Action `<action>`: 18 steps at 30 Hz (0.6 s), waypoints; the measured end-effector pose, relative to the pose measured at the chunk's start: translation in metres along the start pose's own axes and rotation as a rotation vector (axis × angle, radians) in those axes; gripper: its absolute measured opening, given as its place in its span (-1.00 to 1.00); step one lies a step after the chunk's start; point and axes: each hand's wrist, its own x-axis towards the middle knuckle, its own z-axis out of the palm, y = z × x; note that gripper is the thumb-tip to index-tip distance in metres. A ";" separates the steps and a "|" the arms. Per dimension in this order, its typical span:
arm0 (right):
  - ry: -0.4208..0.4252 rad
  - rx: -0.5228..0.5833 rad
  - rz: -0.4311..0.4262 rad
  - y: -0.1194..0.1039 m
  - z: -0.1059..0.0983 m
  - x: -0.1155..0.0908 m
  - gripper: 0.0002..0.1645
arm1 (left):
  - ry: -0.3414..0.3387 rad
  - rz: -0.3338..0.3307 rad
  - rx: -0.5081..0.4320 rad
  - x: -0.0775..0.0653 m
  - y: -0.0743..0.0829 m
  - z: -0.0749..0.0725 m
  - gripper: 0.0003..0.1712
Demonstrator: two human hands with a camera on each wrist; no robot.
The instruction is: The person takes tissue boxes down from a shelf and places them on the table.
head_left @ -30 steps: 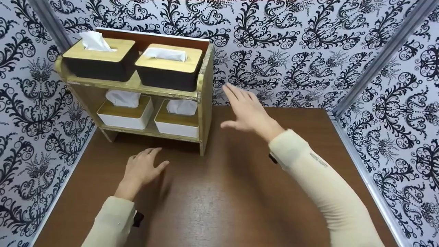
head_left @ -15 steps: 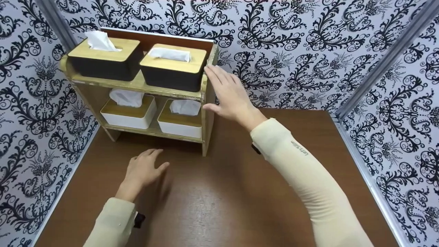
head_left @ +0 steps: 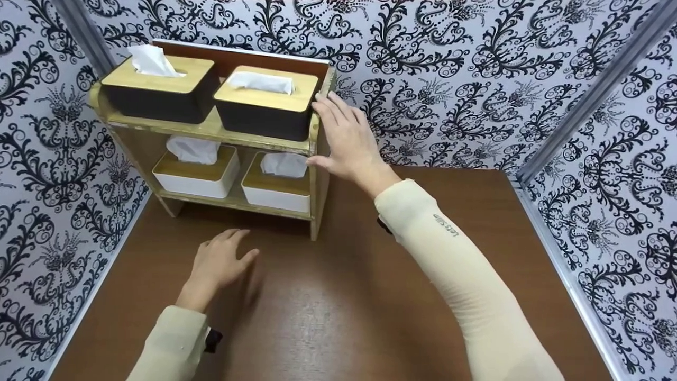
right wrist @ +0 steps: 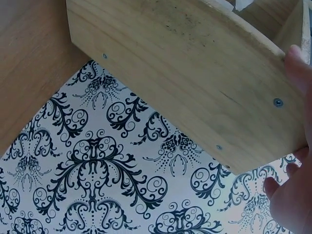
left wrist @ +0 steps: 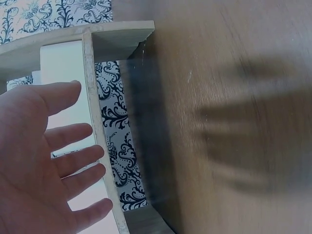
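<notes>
A small wooden shelf (head_left: 316, 206) stands at the back left of the table. On its upper level sit two black tissue boxes with bamboo lids, a left black tissue box (head_left: 151, 102) and a right black tissue box (head_left: 259, 119). Below are a left white tissue box (head_left: 190, 185) and a right white tissue box (head_left: 275, 199). My right hand (head_left: 349, 142) lies at the shelf's upper right side, fingers fairly straight at its top edge, thumb (right wrist: 297, 63) at the front edge. My left hand (head_left: 218, 259) hovers before the shelf, relaxed, holding nothing.
The brown tabletop (head_left: 328, 296) runs in front and to the right of the shelf. Patterned walls (head_left: 449, 84) enclose it at the back and sides, with metal strips (head_left: 560, 127) along the corners. White tissue (head_left: 153, 61) sticks out of the boxes.
My right hand has moved left from above the table to the shelf's upper right side, its thumb coming to the front edge. My left hand has stayed nearly still.
</notes>
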 end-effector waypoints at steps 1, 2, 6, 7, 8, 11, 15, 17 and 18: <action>0.014 -0.008 -0.001 0.000 0.001 0.000 0.36 | 0.004 0.003 -0.001 0.000 0.000 0.001 -0.35; 0.032 -0.016 -0.002 0.001 0.002 0.000 0.36 | 0.008 0.006 -0.003 0.001 0.001 0.002 -0.35; 0.073 -0.041 -0.011 0.003 0.006 0.001 0.36 | 0.025 0.011 -0.003 0.000 0.001 0.005 -0.37; 0.082 -0.048 -0.015 0.005 0.007 0.001 0.35 | 0.028 0.012 -0.004 -0.001 0.002 0.005 -0.37; 0.088 -0.052 -0.019 0.006 0.007 0.002 0.34 | 0.029 0.010 -0.004 -0.001 0.002 0.005 -0.37; 0.095 -0.052 -0.038 0.009 0.008 0.003 0.33 | 0.028 0.003 0.001 -0.003 0.002 0.006 -0.38; 0.103 -0.035 -0.059 0.014 0.007 0.004 0.35 | 0.029 -0.001 0.007 -0.004 0.000 0.006 -0.38; 0.104 -0.025 -0.066 0.015 0.007 0.005 0.36 | 0.032 0.000 0.008 -0.004 -0.001 0.006 -0.38; 0.104 -0.022 -0.069 0.016 0.007 0.006 0.36 | 0.035 0.000 0.006 -0.005 -0.001 0.007 -0.39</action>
